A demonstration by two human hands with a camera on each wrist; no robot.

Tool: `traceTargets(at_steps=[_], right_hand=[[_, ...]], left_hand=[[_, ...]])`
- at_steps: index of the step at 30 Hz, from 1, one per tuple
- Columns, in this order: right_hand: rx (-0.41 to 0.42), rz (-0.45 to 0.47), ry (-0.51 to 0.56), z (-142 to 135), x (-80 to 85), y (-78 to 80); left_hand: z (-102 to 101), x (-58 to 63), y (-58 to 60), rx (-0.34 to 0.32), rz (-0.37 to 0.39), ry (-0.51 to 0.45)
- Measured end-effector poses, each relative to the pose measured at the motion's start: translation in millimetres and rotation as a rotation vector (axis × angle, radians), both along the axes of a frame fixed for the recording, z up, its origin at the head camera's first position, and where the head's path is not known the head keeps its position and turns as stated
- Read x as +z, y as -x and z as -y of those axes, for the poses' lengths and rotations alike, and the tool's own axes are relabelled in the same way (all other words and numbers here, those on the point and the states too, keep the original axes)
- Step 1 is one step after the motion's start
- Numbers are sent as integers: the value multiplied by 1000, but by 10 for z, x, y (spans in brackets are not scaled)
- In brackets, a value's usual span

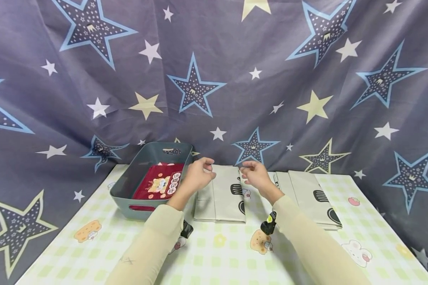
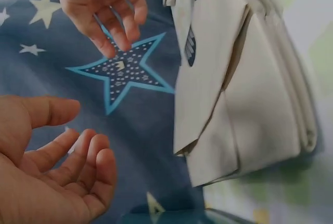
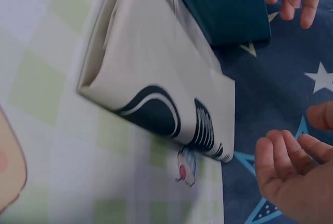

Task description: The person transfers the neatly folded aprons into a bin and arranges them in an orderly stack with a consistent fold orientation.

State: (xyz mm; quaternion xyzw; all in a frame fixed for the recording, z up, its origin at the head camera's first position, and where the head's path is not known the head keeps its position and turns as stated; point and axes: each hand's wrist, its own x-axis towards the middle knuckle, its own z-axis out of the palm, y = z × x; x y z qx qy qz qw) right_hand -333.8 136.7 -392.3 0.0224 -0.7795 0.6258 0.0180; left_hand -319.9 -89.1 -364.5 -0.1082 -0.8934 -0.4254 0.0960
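Observation:
Both hands hover over the far part of the table with nothing in them. My left hand (image 1: 200, 174) is over the left side of a folded cream cloth (image 1: 222, 198) with black printed shapes, its fingers loosely bent. On that cloth's other side is my right hand (image 1: 257, 178), palm turned inward and fingers loosely curved. In the left wrist view the cloth (image 2: 260, 94) shows several stacked layers at its folded edge. The right wrist view shows the dark print on the cloth (image 3: 151, 47) and a gap between it and the right hand (image 3: 296, 177).
A grey-green basket (image 1: 123, 198) stands at the left, holding a dark red cloth (image 1: 160, 182) with a cartoon animal print. Another folded cream cloth (image 1: 312, 194) lies to the right, partly behind the right forearm. A star-patterned curtain (image 1: 214, 79) hangs behind the checked tablecloth (image 1: 207, 257).

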Motion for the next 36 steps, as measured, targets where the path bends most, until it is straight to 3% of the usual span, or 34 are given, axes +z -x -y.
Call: traceTargets(at_steps=[7, 14, 25, 36], right_hand=[[-22, 65, -14, -97, -78, 32], [-20, 133, 7, -148, -157, 71], [35, 240, -92, -156, -261, 88], [70, 175, -162, -91, -383, 90]], left_hand=[[-73, -197, 97, -9, 132, -59], [-79, -387, 134, 39, 191, -39], [-54, -564, 138, 74, 154, 93], [-95, -673, 117, 131, 120, 254]])
